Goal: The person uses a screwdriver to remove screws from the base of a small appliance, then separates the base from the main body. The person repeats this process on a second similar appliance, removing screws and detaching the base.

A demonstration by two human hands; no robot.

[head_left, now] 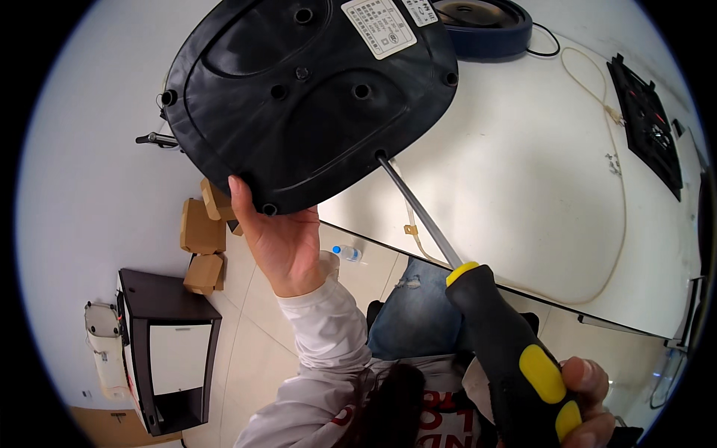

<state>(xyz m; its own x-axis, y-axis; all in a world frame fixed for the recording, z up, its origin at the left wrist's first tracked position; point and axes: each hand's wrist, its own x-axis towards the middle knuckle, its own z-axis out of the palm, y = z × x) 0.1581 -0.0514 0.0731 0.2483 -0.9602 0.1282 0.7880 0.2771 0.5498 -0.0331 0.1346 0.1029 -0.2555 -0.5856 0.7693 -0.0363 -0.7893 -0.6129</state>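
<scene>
A black oval plastic appliance base (314, 127) is held up, its underside with several round screw holes and a white label facing me. My left hand (280, 243) grips its lower left rim, the thumb on the underside and the other fingers behind it. My right hand (590, 399) is closed around the black and yellow handle of a long screwdriver (422, 213) at the lower right. The screwdriver's tip sits in the screw hole at the base's lower edge. Whether it meets a screw inside is hidden.
On the white table (515, 179) lie a pale cord (624, 224) with a plug, several small screws (613, 164) and an open black tool case (648, 123). A dark blue round appliance part (489, 37) stands behind. Cardboard boxes (202, 228), a bottle (347, 253) and a cabinet (175, 351) are on the floor.
</scene>
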